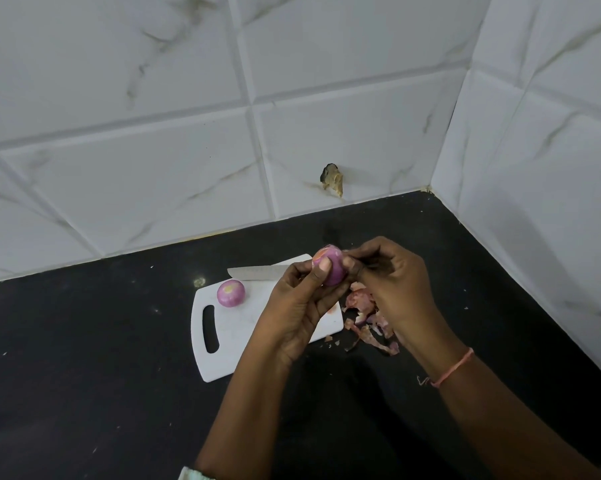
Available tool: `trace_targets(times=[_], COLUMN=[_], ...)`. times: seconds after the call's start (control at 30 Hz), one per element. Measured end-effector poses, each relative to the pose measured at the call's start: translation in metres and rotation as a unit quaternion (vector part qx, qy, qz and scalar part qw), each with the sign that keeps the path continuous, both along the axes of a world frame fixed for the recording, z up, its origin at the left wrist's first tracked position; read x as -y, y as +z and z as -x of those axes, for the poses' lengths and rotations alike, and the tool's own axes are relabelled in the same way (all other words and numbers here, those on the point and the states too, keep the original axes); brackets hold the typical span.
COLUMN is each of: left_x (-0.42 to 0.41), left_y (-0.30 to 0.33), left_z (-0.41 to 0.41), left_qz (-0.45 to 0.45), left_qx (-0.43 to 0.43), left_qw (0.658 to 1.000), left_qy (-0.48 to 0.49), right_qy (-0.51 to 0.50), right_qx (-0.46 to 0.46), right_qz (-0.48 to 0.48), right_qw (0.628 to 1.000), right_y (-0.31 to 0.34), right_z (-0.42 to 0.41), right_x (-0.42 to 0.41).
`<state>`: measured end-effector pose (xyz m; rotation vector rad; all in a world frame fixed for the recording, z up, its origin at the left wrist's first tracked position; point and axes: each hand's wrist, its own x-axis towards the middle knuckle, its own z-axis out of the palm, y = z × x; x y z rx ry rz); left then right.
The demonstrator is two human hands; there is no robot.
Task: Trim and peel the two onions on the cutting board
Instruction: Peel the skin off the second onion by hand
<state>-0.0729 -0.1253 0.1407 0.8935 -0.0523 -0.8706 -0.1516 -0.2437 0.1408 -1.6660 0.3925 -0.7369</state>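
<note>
Left hand point(297, 306) nearest, fingers and thumb curled round a peeled purple onion point(330, 270) lifted above the white plastic cutting board point(236, 344). Left of that hand, a second peeled purple onion point(231, 293) sits on the board; a steel knife blade point(257, 271) lies just beyond it. Right hand point(392, 285) pinches at the held onion's right side. Below it, papery pink onion skins point(368, 323) lie on the black countertop point(84, 358).

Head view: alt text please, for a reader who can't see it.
A person's left hand holds a purple onion above a white cutting board while the right hand pinches at its skin. A second, peeled onion and a knife lie on the board, with loose peels on the black counter.
</note>
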Motion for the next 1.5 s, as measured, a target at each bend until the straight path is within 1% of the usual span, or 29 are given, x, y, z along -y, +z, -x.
trace_targets(times=[0.13, 0.17, 0.23, 0.37, 0.47, 0.53, 0.6, 0.67, 0.73, 0.8, 0.87, 0.97, 1.07, 1.13, 1.3, 1.43, 1.5], left_x=[-0.001, -0.001, -0.001, -0.001, -0.002, -0.002, -0.001, -0.001, -0.001, -0.001, -0.001, 0.0, -0.001, -0.001, -0.002, -0.003, -0.003], left_y=[0.001, 0.0, -0.002, -0.004, -0.005, -0.007, -0.008, -0.009, -0.01, -0.01, -0.011, -0.012, -0.01, -0.008, -0.006, -0.005, -0.005], left_z=[0.002, 0.002, 0.002, 0.001, -0.001, -0.001, -0.001, -0.001, 0.0, -0.001, -0.001, -0.001, -0.001, 0.0, 0.002, 0.003, 0.003], left_qz=[0.009, 0.008, -0.001, -0.024, -0.033, -0.031, -0.033, -0.042, -0.06, -0.086, -0.112, -0.123, -0.127, -0.126, -0.144, -0.15, -0.147], left_qx=[-0.002, 0.001, 0.01, 0.038, 0.059, 0.068, 0.078, 0.098, 0.121, 0.15, 0.185, 0.221, 0.249, 0.27, 0.312, 0.312, 0.313], left_qw=[1.0, 1.0, 1.0, 0.999, 0.997, 0.997, 0.996, 0.994, 0.991, 0.985, 0.976, 0.967, 0.959, 0.954, 0.938, 0.937, 0.937], left_qy=[-0.012, -0.017, -0.021, -0.022, -0.023, -0.025, -0.024, -0.019, -0.008, 0.005, 0.02, 0.034, 0.039, 0.042, 0.053, 0.052, 0.052], right_qy=[-0.018, -0.021, -0.036, -0.118, -0.137, -0.131, -0.099, -0.079, -0.107, -0.141, -0.135, -0.086, -0.048, -0.025, -0.033, -0.042, -0.043], right_qx=[-0.017, -0.018, -0.023, -0.038, -0.094, -0.145, -0.209, -0.238, -0.211, -0.149, -0.111, -0.109, -0.075, -0.065, -0.057, -0.07, -0.065], right_qz=[0.122, 0.139, 0.13, 0.082, 0.105, 0.152, 0.21, 0.259, 0.282, 0.307, 0.334, 0.308, 0.222, 0.184, 0.138, 0.156, 0.15], right_qw=[0.992, 0.99, 0.991, 0.989, 0.98, 0.969, 0.95, 0.933, 0.93, 0.929, 0.926, 0.941, 0.971, 0.981, 0.988, 0.984, 0.986], right_y=[0.001, 0.0, -0.001, -0.009, -0.024, -0.035, -0.041, -0.045, -0.044, -0.038, -0.031, -0.018, -0.009, -0.005, -0.003, -0.003, -0.003], right_z=[-0.001, -0.001, -0.001, 0.004, 0.007, 0.009, 0.009, 0.009, 0.01, 0.011, 0.011, 0.007, 0.008, 0.007, 0.007, 0.007, 0.007], right_x=[0.003, 0.003, 0.004, 0.019, 0.031, 0.037, 0.041, 0.041, 0.038, 0.035, 0.034, 0.026, 0.015, 0.01, 0.01, 0.011, 0.009])
